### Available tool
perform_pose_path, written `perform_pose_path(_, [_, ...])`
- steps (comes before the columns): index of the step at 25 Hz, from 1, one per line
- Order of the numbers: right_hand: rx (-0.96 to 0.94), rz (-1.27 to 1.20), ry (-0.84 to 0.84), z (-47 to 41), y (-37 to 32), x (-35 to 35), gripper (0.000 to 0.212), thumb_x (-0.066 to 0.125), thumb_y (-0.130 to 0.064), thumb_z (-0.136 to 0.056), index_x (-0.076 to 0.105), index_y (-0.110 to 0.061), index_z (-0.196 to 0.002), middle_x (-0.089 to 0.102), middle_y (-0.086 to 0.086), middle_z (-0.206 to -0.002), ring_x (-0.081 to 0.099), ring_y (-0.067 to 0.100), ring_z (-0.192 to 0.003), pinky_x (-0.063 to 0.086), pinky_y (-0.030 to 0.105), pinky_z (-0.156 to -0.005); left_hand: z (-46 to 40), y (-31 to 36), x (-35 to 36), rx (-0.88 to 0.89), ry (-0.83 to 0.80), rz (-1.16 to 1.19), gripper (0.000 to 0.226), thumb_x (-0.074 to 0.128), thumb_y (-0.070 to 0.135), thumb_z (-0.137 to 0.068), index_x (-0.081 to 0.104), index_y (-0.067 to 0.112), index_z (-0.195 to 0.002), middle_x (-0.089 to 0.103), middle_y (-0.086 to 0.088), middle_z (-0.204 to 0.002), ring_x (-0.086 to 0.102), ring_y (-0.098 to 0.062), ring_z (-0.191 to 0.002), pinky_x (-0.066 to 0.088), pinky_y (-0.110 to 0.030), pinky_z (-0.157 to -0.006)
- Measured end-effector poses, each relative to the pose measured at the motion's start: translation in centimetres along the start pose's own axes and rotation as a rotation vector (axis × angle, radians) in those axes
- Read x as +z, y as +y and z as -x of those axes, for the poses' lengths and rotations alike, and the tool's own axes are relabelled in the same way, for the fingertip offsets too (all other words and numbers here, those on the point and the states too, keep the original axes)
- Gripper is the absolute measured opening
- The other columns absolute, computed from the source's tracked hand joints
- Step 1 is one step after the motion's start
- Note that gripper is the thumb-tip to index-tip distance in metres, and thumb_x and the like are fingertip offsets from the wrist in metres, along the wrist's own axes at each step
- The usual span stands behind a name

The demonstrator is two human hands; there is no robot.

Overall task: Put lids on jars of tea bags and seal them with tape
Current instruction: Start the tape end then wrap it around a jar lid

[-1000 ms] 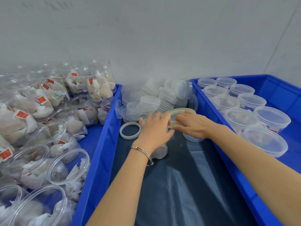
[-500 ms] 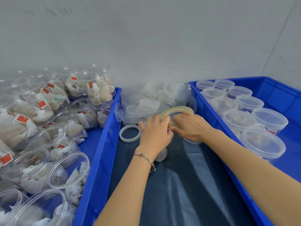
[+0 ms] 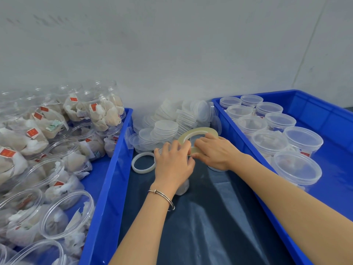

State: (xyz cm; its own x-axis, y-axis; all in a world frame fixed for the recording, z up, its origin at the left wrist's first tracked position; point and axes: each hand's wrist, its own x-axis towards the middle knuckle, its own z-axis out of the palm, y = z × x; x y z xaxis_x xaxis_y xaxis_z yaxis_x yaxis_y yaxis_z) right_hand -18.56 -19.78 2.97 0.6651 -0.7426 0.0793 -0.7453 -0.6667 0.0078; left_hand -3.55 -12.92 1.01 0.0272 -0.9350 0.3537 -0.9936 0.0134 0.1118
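My left hand [image 3: 172, 165] is cupped over the top of a clear jar of tea bags [image 3: 182, 187] standing on the dark sheet, and only the jar's lower edge shows below my palm. My right hand [image 3: 214, 153] grips a large yellowish roll of tape [image 3: 198, 131] held tilted just beyond the jar, its near edge against my left fingertips. The jar's lid is hidden under my left hand.
A left blue bin [image 3: 107, 188] holds several open jars of tea bags [image 3: 24, 213]. A right blue bin [image 3: 315, 115] holds several lidded jars [image 3: 297, 167]. Stacks of clear lids [image 3: 166, 129] lie by the wall, with a white ring [image 3: 143, 162] beside them.
Both hands stay at the jar with only slight shifts. The tape roll sits a little more upright and my view has dipped slightly.
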Motion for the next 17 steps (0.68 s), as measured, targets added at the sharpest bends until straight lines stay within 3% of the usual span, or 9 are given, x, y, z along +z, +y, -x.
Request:
perform_pose_path(7, [0.106, -0.01, 0.037, 0.7, -1.2, 0.0, 0.034, 0.028, -0.052, -0.098, 0.034, -0.021, -0.086, 0.04, -0.009, -0.091, 0.039, 0.016, -0.108, 0.041, 0.044, -0.081, -0.2, 0.5, 0.2, -0.06, 0.035, -0.025, 0.018, 0.04, 0.032, -0.094, 0.047, 0.028, -0.11, 0.053, 0.0, -0.109, 0.05, -0.025, -0.104, 0.038, -0.041, -0.086])
perform_pose_path(13, [0.263, -0.026, 0.131, 2.0, -2.6, 0.9, 0.031, 0.031, -0.051, -0.099, 0.032, -0.023, -0.085, 0.042, -0.01, -0.09, 0.032, 0.014, -0.089, 0.039, 0.042, -0.076, -0.6, 0.4, -0.1, -0.072, 0.012, 0.01, 0.014, 0.041, 0.035, -0.097, 0.049, 0.03, -0.106, 0.052, -0.001, -0.106, 0.05, -0.026, -0.103, 0.037, -0.044, -0.088])
perform_pose_path(17, [0.347, 0.002, 0.15, 2.6, -4.2, 0.2, 0.031, 0.029, -0.05, -0.099, 0.033, -0.022, -0.087, 0.041, -0.009, -0.088, 0.034, 0.016, -0.09, 0.034, 0.039, -0.074, -0.3, 0.8, 0.0, -0.043, 0.016, 0.039, 0.009, 0.043, 0.033, -0.096, 0.05, 0.031, -0.102, 0.052, -0.002, -0.103, 0.049, -0.027, -0.1, 0.037, -0.044, -0.086])
